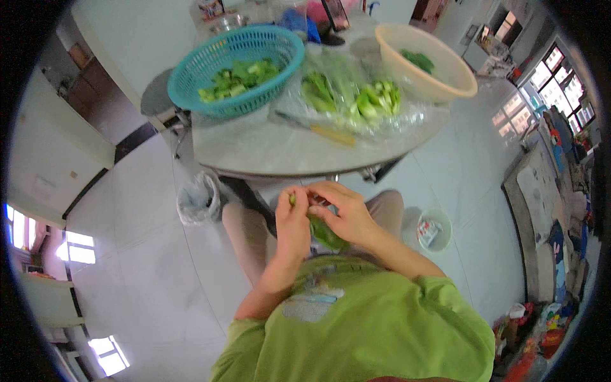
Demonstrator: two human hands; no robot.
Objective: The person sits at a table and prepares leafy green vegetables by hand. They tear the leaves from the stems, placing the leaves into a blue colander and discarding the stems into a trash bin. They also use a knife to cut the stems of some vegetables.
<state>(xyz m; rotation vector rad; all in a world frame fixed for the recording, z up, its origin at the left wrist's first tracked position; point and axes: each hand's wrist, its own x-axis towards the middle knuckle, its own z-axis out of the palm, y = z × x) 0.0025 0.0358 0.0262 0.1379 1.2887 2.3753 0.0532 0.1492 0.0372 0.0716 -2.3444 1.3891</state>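
Over my lap, just below the table's near edge, my left hand (pixel 293 219) is closed on a green leafy vegetable (pixel 327 234), a bit of it showing between the fingers. My right hand (pixel 346 215) meets it from the right, fingertips pinching at the same vegetable, whose leafy part hangs beneath. On the table (pixel 267 148) lies a knife with a yellow handle (pixel 334 135). Behind it, leafy greens (pixel 374 100) rest on clear plastic bags (pixel 415 114). A teal plastic colander (pixel 234 107) holds cut greens (pixel 238 79).
A cream plastic basin (pixel 453 79) with some greens stands at the table's right. On the floor are a bag-lined bin (pixel 193 203) at left and a pale green bin (pixel 446 234) at right. A propped tablet or phone (pixel 336 14) stands at the back.
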